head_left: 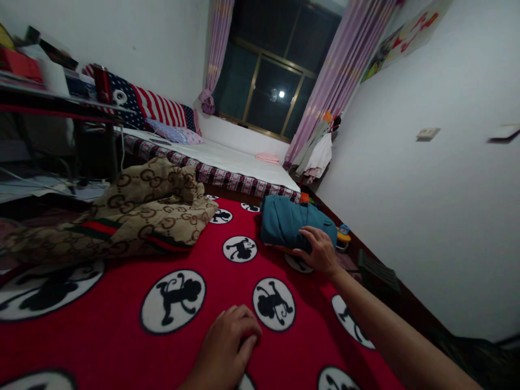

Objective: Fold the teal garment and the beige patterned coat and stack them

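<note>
My right hand reaches out and rests on the near edge of a folded teal garment, fingers over the cloth and thumb at its underside. The garment lies on a red blanket printed with white circles holding black monkey shapes. My left hand presses down on the red blanket near the bottom of the view, fingers curled under, with nothing visibly in it.
A crumpled beige patterned blanket lies at the left. Beyond are a mattress with a white sheet, striped pillows, a dark window with pink curtains, hanging clothes and a cluttered desk. A white wall runs along the right.
</note>
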Demonstrator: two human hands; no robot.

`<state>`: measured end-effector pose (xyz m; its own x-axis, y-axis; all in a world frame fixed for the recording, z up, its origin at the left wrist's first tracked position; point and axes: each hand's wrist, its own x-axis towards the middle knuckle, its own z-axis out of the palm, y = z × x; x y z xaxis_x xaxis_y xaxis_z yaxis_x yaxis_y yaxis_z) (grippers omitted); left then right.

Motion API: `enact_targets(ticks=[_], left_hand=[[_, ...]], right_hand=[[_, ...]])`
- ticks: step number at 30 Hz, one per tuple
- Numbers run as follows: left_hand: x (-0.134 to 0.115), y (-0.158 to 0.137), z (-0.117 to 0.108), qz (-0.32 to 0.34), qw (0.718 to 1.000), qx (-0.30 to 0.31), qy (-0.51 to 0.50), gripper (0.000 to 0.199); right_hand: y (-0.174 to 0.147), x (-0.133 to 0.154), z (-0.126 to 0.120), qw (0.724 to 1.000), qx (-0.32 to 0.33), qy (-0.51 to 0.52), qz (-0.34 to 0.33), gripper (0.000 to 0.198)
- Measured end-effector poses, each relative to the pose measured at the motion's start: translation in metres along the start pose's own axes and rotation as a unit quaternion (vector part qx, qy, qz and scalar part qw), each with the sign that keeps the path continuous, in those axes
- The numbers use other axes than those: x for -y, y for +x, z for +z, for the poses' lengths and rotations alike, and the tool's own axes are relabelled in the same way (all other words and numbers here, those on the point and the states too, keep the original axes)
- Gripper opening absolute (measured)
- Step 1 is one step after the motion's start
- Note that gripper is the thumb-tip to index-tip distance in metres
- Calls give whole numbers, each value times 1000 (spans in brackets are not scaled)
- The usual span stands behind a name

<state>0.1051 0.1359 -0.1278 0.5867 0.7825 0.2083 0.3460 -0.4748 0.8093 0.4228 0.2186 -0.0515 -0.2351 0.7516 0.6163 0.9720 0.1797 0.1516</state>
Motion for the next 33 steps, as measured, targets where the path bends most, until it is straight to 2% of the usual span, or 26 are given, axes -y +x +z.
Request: enact_targets(ticks=[3, 6, 8, 10, 12, 15, 18, 21, 24, 26, 28, 33], left_hand=[[-1, 0, 0, -3, 1000, -1, 3, 23], [-2, 1, 0, -2, 1000, 0, 4, 22], [-3, 1, -1, -1, 1000, -2, 4, 21], [-3, 0, -1, 0, 1000, -2, 3, 21], [-3, 0, -2, 1, 1000, -2, 1, 21], [-3, -1, -3, 3, 1000, 1, 1, 21], [-4, -1, -4, -5, 1000, -1, 1, 21], [-4, 0, -4, -12, 1000, -2, -2, 20], [-3, 0, -3, -11, 1000, -1, 0, 21], [-3, 0, -3, -8, 1000, -1, 3, 22], [-2, 0, -3, -5, 1000, -2, 4, 22], [1, 0, -1, -5, 1000, 0, 1, 20]], right_hand=[[-15, -8, -4, 995, 45, -77, -48, 53], [-9, -2, -6, 987, 59, -120, -94, 54], [1, 12, -5, 978, 84, -122, -150, 46], [12, 30, -4, 971, 109, -123, -175, 32], [20, 47, -1, 974, 114, -142, -135, 23], [28, 61, 2, 981, 89, -170, 12, 26], [34, 58, 3, 974, 93, -145, 148, 24], [40, 43, 6, 958, 112, -8, 263, 14], [44, 27, 10, 914, 86, 153, 366, 17], [44, 18, 14, 897, 65, 190, 393, 18], [42, 12, 18, 893, 57, 200, 400, 17], [42, 14, 17, 896, 68, 189, 397, 20]])
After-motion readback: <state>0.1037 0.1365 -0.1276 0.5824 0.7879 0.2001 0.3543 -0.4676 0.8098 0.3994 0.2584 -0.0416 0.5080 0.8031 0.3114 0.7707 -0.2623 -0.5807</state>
